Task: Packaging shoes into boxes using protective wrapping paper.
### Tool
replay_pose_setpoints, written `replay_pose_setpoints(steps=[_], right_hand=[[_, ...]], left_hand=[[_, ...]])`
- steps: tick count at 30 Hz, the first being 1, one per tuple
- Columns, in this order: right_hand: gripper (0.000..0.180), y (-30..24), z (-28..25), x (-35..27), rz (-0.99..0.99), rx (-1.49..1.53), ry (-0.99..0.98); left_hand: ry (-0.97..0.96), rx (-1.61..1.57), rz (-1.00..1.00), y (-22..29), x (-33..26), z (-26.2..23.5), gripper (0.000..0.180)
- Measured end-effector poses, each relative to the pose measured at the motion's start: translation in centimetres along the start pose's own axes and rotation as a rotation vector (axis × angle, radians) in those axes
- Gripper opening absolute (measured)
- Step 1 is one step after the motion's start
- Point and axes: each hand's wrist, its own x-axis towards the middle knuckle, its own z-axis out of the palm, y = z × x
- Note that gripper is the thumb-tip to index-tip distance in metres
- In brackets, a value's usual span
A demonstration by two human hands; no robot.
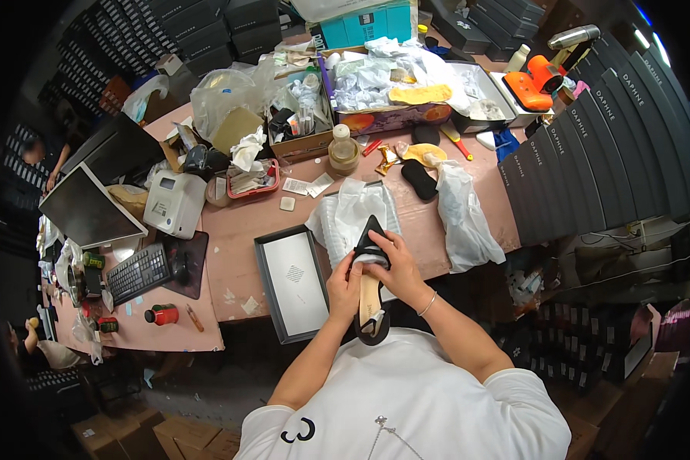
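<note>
A black pointed-toe shoe with a beige insole is held between my hands, toe pointing away from me and heel close to my shirt. My left hand grips its left side, fingers closed near the opening. My right hand wraps over the toe part from the right. Pale stuffing shows in the shoe's opening, partly hidden by my fingers. Just beyond lies an open shoebox with white tissue paper in it. To the left, a dark box part with a white inside lies on the table edge.
A plastic-wrapped bundle and a black pad lie right of the shoebox. Stacked dark shoeboxes stand at right. A keyboard, monitor and label printer are left. A glass jar stands beyond.
</note>
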Motion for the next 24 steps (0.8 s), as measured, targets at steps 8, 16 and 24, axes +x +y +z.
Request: replay_pose_setpoints(steps=[8, 16, 24], right_hand=[[0.080, 1.8, -4.5, 2.9, -0.035, 0.047, -0.155], [0.054, 24.4, -14.6, -2.9, 0.394, -0.699, -0.355], [0.029, 25.2, -14.0, -4.9, 0.375, -0.329, 0.027]], left_hand=[[-0.117, -0.537, -0.413, 2.4, 0.9, -3.9, 0.062], [0.102, -0.152, 0.176, 5.5, 4.1, -7.4, 0.057], [0.101, 0.074, -0.065, 1.8, 6.2, -8.6, 0.062]])
